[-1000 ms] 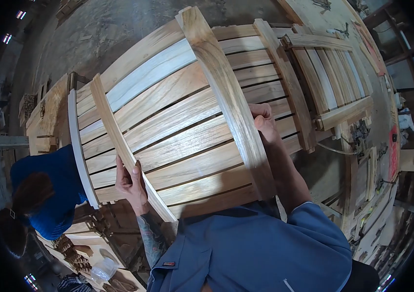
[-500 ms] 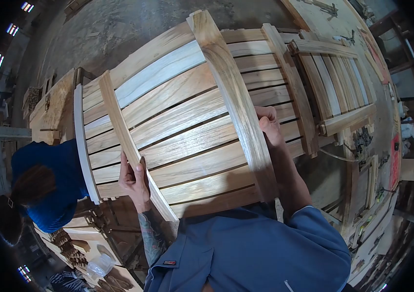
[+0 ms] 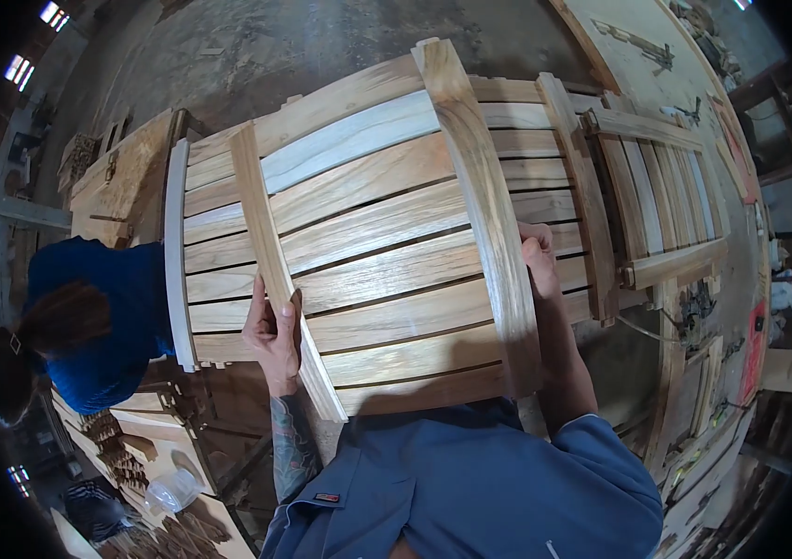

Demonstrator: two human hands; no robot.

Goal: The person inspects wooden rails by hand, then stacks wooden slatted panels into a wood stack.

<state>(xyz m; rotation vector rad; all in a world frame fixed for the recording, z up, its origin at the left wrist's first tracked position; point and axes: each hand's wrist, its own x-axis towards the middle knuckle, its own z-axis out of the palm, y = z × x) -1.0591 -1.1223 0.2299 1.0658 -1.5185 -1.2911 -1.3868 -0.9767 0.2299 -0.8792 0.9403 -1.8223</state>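
A slatted wooden panel (image 3: 382, 275), with several pale and brown slats running between two side rails, is tilted up in front of my body. My left hand (image 3: 273, 337) is closed round the left rail (image 3: 266, 224), thumb on its near face and fingers behind. On the other side, my right hand (image 3: 539, 256) grips the outer edge of the right rail (image 3: 484, 200); part of its fingers is hidden behind the wood. More slatwork (image 3: 536, 144) shows beyond both rails, behind the panel.
At the left, a co-worker in a dark blue shirt (image 3: 93, 317) stands by the slatwork's end. Another slatted panel (image 3: 657, 191) lies at the right. Below left, a table holds small wooden pieces (image 3: 116, 452) and a clear plastic container (image 3: 172, 489).
The panel and both hands sit slightly farther right in view, along with the surroundings, so my head has turned a little. Both hands keep their hold on the rails.
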